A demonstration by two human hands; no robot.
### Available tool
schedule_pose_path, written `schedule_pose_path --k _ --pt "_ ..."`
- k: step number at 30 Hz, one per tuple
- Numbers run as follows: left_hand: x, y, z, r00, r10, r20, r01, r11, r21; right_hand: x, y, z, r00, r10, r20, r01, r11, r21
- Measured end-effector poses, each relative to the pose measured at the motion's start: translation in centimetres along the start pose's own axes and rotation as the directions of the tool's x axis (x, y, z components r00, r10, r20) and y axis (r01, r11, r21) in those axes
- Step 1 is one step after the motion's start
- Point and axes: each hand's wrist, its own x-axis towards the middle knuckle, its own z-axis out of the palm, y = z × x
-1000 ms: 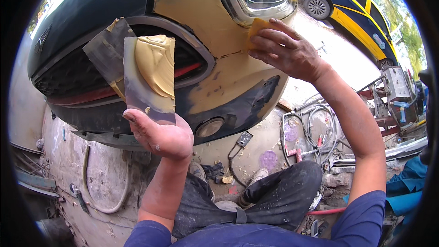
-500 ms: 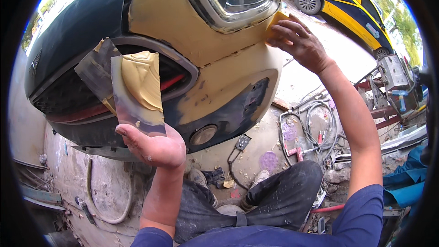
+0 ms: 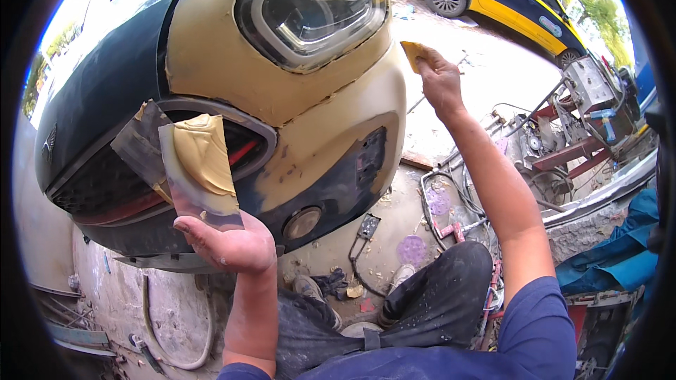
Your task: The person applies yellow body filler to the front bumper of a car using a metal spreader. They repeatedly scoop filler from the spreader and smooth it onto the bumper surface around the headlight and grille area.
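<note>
My left hand (image 3: 236, 245) is closed around the lower end of a flat mixing plate (image 3: 184, 193), held upright. A thick mound of tan body filler (image 3: 204, 151) lies on its upper part. Behind it a second, smeared plate (image 3: 137, 144) tilts to the left; how it is held is hidden. In my right hand (image 3: 442, 90) a thin yellow spreader (image 3: 410, 54) is pinched, just right of the car's front corner and apart from it. Tan filler covers the fender and bumper (image 3: 352, 102) around and below the headlight (image 3: 317, 10).
A blue and yellow car (image 3: 503, 7) stands at the far right. Hoses and cables (image 3: 451, 200) lie on the ground before a metal-framed machine (image 3: 591, 88). A round fog lamp (image 3: 303, 224) sits low in the bumper. A pale hose (image 3: 151, 320) curves at lower left.
My right hand has lifted the spreader off the bumper's corner below the headlight and drawn it clear. The view has shifted slightly; my left hand keeps its hold on the plate.
</note>
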Motion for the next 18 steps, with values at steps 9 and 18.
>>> schedule_pose_path --k 9,18 --pt "0.2 0.4 0.1 1.0 0.005 -0.012 -0.005 1.0 0.001 2.4 0.0 0.4 0.991 0.131 -0.005 -0.13 0.977 -0.167" --pt "-0.3 -0.1 -1.3 0.977 0.197 0.088 -0.215 0.91 0.353 4.6 -2.1 0.3 0.978 0.194 0.078 -0.177 0.966 -0.19"
